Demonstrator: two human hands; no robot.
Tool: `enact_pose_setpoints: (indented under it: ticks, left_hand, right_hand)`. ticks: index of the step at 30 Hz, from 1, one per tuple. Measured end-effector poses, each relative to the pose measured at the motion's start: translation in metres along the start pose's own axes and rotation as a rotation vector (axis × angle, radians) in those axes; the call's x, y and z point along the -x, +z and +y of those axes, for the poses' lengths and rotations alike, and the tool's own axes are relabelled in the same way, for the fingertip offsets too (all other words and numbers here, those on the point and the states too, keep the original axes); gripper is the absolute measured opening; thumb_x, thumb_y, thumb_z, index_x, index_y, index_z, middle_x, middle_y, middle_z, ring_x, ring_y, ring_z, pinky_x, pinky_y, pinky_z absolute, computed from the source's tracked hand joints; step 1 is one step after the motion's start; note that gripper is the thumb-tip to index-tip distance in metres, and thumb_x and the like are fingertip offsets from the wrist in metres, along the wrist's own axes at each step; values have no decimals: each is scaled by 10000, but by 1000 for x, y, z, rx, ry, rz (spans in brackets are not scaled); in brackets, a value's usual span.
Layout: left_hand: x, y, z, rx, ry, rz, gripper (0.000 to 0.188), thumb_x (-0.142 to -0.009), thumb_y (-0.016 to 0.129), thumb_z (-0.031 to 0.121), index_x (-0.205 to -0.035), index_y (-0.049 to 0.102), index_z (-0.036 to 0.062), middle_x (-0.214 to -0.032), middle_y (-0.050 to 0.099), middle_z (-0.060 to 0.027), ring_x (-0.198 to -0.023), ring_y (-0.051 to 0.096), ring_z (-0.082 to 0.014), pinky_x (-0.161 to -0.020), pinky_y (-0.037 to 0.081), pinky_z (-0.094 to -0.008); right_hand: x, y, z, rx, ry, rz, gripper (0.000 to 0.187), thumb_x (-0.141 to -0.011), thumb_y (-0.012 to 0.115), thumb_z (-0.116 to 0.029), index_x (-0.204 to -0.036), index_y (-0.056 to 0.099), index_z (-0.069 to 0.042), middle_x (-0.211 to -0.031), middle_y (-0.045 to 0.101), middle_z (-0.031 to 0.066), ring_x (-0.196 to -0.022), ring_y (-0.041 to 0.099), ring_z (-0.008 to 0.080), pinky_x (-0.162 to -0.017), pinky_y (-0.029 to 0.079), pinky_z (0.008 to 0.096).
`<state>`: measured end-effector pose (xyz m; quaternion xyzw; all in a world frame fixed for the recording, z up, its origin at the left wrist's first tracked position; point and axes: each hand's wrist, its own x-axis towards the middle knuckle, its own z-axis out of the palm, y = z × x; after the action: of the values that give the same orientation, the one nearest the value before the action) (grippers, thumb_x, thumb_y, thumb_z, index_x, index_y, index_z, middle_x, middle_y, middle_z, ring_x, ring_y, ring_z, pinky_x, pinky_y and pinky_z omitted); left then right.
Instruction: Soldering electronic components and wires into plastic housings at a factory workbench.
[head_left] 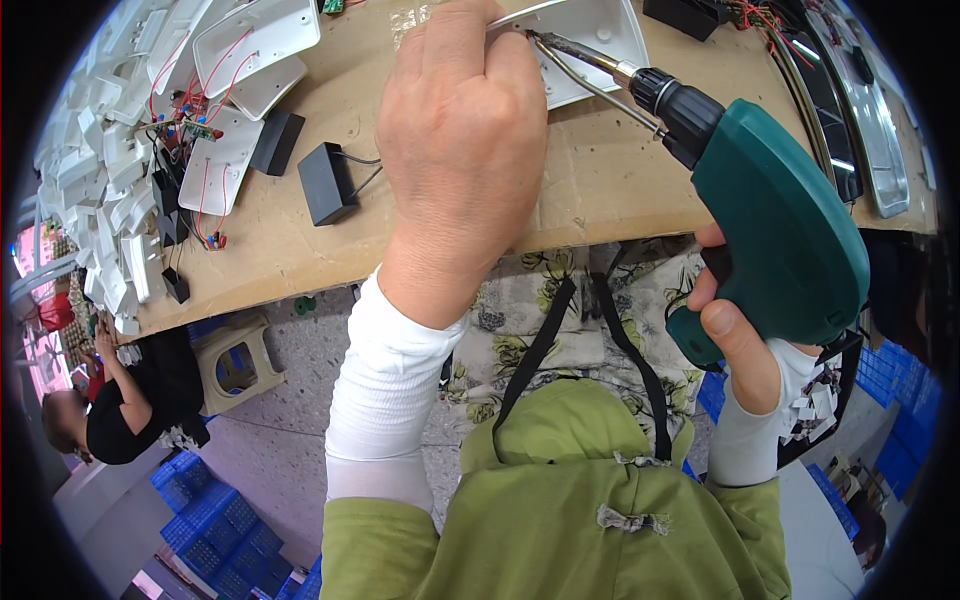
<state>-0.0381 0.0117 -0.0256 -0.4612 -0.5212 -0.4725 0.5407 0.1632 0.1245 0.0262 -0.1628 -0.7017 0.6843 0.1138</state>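
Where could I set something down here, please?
Bare tabletop shows between the white housing and the front edge, left of the green drill, and between that edge and the black box beside your left hand. Piled white casings crowd the left.

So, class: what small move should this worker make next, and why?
Probably settle the bit of the green driver squarely: the right hand holds the driver with its bit pointing into the white shell, close to the left hand, and whether it is seated is too small to tell.

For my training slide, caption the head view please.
Right hand holding a green power driver, left hand at a white casing.
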Motion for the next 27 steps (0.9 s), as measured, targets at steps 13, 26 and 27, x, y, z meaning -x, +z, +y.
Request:
enact_pose_setpoints:
  ticks: [13,26,27]
  left_hand:
    - [-1,-4,1,5,-3,-24,34,-702,557,-33,-728,537,-38,-853,547,-153,-706,548,-292,-602,450,-361]
    - [1,-2,1,-25,12,-17,40,-687,559,-37,-707,526,-29,-852,546,-145,-703,548,-289,-593,451,-359]
    - [0,-2,1,-16,3,-24,38,-686,557,-38,-708,526,-29,-853,547,-146,-703,549,-290,-593,452,-360]
  right_hand:
    - [1,-1,-2,-7,2,-8,417,-685,662,-12,-1077,528,34,-934,582,79,-683,533,102,-628,434,235]
    - [1,-3,0,10,34,-23,418,-696,667,-28,-1083,522,33,-890,587,72,-674,533,103,-620,436,235]
    - [1,-4,0,51,45,-24,473,-697,660,-68,-1125,490,39,-946,573,114,-676,538,119,-619,443,241]
